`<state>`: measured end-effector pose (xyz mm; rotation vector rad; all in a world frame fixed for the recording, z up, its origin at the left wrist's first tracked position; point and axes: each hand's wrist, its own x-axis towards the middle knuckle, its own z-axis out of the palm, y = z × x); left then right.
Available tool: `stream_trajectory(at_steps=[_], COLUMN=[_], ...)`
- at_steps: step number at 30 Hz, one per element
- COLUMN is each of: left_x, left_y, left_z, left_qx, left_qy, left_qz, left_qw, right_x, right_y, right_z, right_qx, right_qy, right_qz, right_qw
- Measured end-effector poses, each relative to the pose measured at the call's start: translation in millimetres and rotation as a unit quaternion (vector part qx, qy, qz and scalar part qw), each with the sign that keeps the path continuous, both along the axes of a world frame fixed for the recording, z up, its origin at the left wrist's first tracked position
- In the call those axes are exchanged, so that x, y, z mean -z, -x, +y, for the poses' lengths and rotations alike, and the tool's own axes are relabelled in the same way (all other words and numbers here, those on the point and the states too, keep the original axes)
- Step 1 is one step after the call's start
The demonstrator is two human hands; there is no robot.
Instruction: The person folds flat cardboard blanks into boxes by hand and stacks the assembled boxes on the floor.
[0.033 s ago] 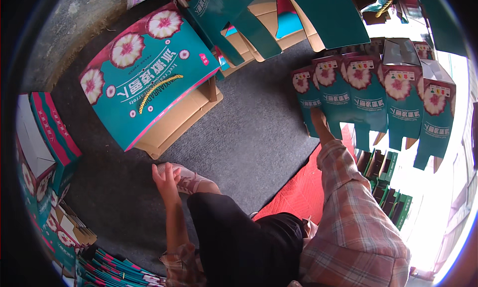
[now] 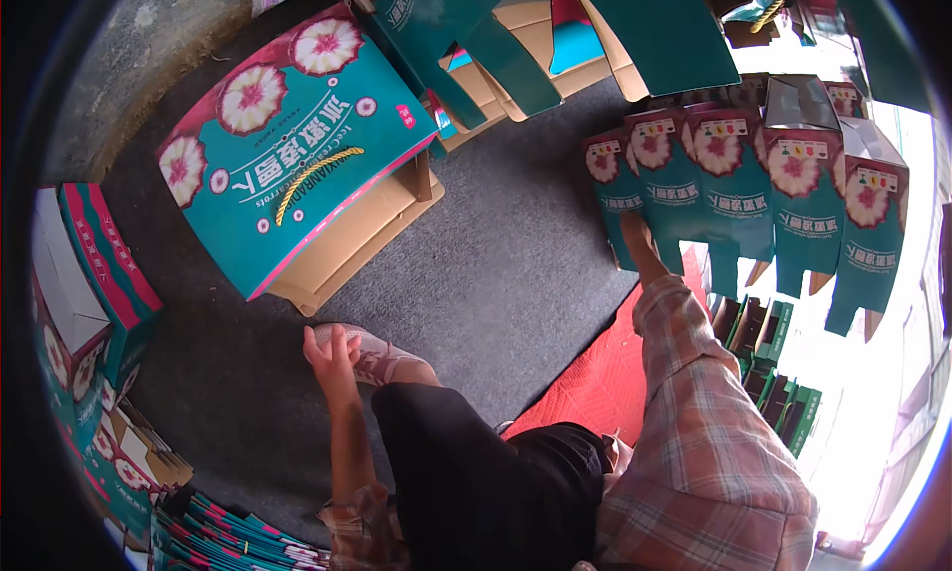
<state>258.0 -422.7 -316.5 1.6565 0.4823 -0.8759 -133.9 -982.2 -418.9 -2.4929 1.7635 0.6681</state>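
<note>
Touching the right hand point(image 2: 640, 239), finger grip unclear, a teal radish-print carton point(image 2: 607, 186) stood at eleven o'clock; left hand point(image 2: 333, 353) hung empty.

On the floor point(image 2: 496, 244), a carton point(image 2: 288, 140) sits ahead of the left hand point(image 2: 334, 358), itself beside a shoe point(image 2: 394, 361); to the right stands a row of boxes point(image 2: 732, 194), the right hand point(image 2: 640, 236) at its left end; a mat point(image 2: 595, 373) lies between row and legs point(image 2: 446, 452), flat cardboard point(image 2: 233, 536) at lower left

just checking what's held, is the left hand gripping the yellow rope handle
No, the left hand appears in front of the pink shoe, clearly apart from the yellow rope handle.
</note>
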Motion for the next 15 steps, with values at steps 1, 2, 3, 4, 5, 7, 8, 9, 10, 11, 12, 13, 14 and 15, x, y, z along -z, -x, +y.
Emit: stream_trajectory(at_steps=[1,2,3,4,5,7,8,9,10,11,12,13,14,15], left_x=[12.0,5.9,6.0,12.9,20.2,18.2,18.9,23.5,25.9,22.8,15.0,4.1,-5.3,-12.8], left_y=[13.3,10.9,13.3,17.4,23.4,23.0,23.0,25.5,27.9,28.1,24.5,17.9,9.6,0.0], left_z=[-10.6,-10.4,-7.7,-0.2,3.9,15.1,16.6,19.3,20.9,17.3,13.1,8.6,6.2,8.5], left_qx=[-0.014,-0.015,-0.004,0.007,0.004,0.032,0.023,0.055,0.085,0.083,0.077,0.038,-0.001,-0.007], left_qy=[0.042,0.044,0.047,0.039,0.030,0.044,0.045,0.038,0.035,0.035,0.031,0.032,0.031,0.024], left_qz=[0.016,0.006,-0.006,-0.014,-0.011,-0.062,-0.065,-0.104,-0.140,-0.144,-0.144,-0.092,-0.041,-0.047], left_qw=[0.999,0.999,0.999,0.999,0.999,0.997,0.997,0.992,0.986,0.985,0.986,0.995,0.999,0.999], right_x=[-25.8,-38.4,-43.3,-30.0,-29.1,-30.3,-51.0,-60.0,-74.8,-87.8,-97.8,-107.1,-114.9,-118.9], right_y=[24.1,26.1,32.4,34.3,38.7,20.6,3.5,-6.1,-19.3,-34.1,-52.7,-75.3,-106.5,-141.0], right_z=[-50.6,-64.4,-70.8,-64.2,-59.3,-31.7,-32.8,-27.0,-23.8,-18.6,-9.7,0.3,12.4,26.8], right_qx=[-0.138,-0.139,-0.165,-0.190,-0.193,-0.111,-0.092,-0.059,-0.027,0.018,0.075,0.144,0.213,0.266], right_qy=[0.072,0.076,0.091,0.095,0.086,0.024,0.018,0.001,-0.013,-0.032,-0.058,-0.089,-0.129,-0.180], right_qz=[0.071,0.062,0.022,-0.016,-0.015,-0.056,-0.065,-0.082,-0.100,-0.122,-0.157,-0.200,-0.255,-0.321], right_qw=[0.985,0.985,0.982,0.977,0.977,0.992,0.993,0.995,0.995,0.992,0.983,0.965,0.934,0.891])
